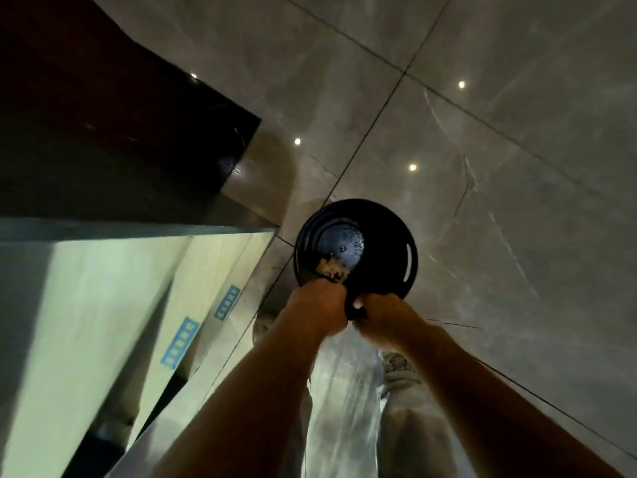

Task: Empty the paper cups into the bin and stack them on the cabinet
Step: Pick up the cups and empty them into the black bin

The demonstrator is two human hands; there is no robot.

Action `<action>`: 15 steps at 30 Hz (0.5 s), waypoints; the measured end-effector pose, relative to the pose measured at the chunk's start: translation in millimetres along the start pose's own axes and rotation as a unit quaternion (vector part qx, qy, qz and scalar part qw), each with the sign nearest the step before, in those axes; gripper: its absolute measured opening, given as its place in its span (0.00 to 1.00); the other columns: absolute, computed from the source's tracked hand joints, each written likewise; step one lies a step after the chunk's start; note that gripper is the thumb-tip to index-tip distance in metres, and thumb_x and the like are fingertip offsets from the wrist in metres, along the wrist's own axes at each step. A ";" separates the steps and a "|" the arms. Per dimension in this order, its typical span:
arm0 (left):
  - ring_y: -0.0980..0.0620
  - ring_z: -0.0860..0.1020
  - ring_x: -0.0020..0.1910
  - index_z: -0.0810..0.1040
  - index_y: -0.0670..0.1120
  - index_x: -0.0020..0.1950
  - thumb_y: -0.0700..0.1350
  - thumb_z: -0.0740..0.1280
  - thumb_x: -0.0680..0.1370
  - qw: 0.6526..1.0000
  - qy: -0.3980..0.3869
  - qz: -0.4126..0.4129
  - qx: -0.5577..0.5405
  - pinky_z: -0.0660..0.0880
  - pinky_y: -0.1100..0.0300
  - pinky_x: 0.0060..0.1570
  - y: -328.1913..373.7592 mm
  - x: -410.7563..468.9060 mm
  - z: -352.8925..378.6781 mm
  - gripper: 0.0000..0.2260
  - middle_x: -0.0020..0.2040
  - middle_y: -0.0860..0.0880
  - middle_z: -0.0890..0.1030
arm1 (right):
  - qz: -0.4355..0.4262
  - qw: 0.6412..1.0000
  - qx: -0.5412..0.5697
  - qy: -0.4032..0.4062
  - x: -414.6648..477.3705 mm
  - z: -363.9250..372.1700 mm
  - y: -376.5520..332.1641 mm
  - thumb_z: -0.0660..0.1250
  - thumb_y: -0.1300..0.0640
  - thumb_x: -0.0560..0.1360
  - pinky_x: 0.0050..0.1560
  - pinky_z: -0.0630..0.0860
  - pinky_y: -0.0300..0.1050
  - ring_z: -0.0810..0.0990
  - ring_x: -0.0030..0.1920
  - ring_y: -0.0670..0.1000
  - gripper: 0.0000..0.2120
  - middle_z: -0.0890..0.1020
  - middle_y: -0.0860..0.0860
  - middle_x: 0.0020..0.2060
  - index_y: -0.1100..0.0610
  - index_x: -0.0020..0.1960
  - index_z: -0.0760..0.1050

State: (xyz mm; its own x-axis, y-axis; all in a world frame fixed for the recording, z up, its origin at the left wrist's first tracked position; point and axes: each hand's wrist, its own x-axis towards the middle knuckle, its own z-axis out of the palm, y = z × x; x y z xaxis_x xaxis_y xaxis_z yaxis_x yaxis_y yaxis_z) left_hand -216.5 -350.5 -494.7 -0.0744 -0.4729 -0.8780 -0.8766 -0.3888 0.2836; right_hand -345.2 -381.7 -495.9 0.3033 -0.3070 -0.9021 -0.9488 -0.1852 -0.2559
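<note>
Reaching down, we hold our left hand [319, 310] fisted at the near rim of the black bin [379, 243], brownish scraps [332, 269] just beyond its knuckles, our right hand [382, 317] gripping that rim, pale cabinet [103, 288] at left.

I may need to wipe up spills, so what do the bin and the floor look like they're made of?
Bin: looks like black plastic, smooth and slightly glossy, with moulded handle slots in the rim. Floor: polished stone-look tiles, grey and veined, with grout lines and mirrored ceiling lights.
</note>
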 end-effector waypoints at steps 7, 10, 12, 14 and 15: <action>0.40 0.78 0.56 0.76 0.43 0.60 0.46 0.62 0.77 0.999 0.001 -0.030 0.015 0.74 0.51 0.51 13.4 -176.5 -2.7 0.13 0.58 0.41 0.79 | -0.032 0.999 -0.011 -0.017 -164.3 -10.0 -14.4 0.61 0.49 0.78 0.60 0.71 0.44 0.76 0.61 0.52 0.19 0.77 0.52 0.64 0.51 0.68 0.71; 0.42 0.79 0.57 0.75 0.46 0.63 0.46 0.62 0.77 0.997 -0.017 -0.075 -0.027 0.74 0.54 0.50 14.6 -255.3 16.8 0.15 0.59 0.43 0.79 | -0.059 0.997 -0.040 -0.015 -230.2 -12.4 -15.4 0.60 0.50 0.79 0.64 0.69 0.43 0.75 0.64 0.53 0.21 0.75 0.52 0.67 0.52 0.72 0.68; 0.44 0.79 0.57 0.75 0.45 0.65 0.45 0.63 0.77 0.995 0.011 -0.087 -0.056 0.72 0.58 0.48 20.7 -310.8 31.4 0.16 0.60 0.43 0.80 | -0.071 0.996 -0.054 -0.012 -273.6 -15.8 -15.6 0.59 0.51 0.80 0.63 0.69 0.43 0.75 0.65 0.54 0.22 0.75 0.54 0.67 0.54 0.73 0.66; 0.45 0.77 0.61 0.72 0.45 0.67 0.47 0.62 0.79 0.986 0.034 -0.125 -0.105 0.72 0.58 0.54 29.4 -364.5 53.9 0.17 0.63 0.44 0.78 | -0.082 0.993 -0.086 -0.023 -314.6 -17.3 -13.9 0.59 0.50 0.80 0.61 0.69 0.43 0.74 0.64 0.55 0.23 0.74 0.55 0.67 0.55 0.73 0.65; 0.46 0.76 0.62 0.72 0.46 0.67 0.48 0.61 0.79 0.979 0.044 -0.141 -0.141 0.72 0.57 0.58 35.0 -388.7 66.8 0.17 0.64 0.45 0.77 | -0.087 0.991 -0.099 -0.033 -333.3 -16.9 -10.8 0.59 0.50 0.80 0.60 0.69 0.43 0.75 0.64 0.55 0.22 0.75 0.55 0.67 0.55 0.72 0.67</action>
State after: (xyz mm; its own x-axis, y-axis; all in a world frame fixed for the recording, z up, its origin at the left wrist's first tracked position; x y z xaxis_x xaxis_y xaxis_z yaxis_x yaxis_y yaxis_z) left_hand -250.0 -127.5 -169.3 0.2043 -0.3772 -0.9033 -0.6895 -0.7105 0.1408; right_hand -434.5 -293.1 -186.6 0.4488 -0.1944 -0.8722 -0.8444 -0.4118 -0.3427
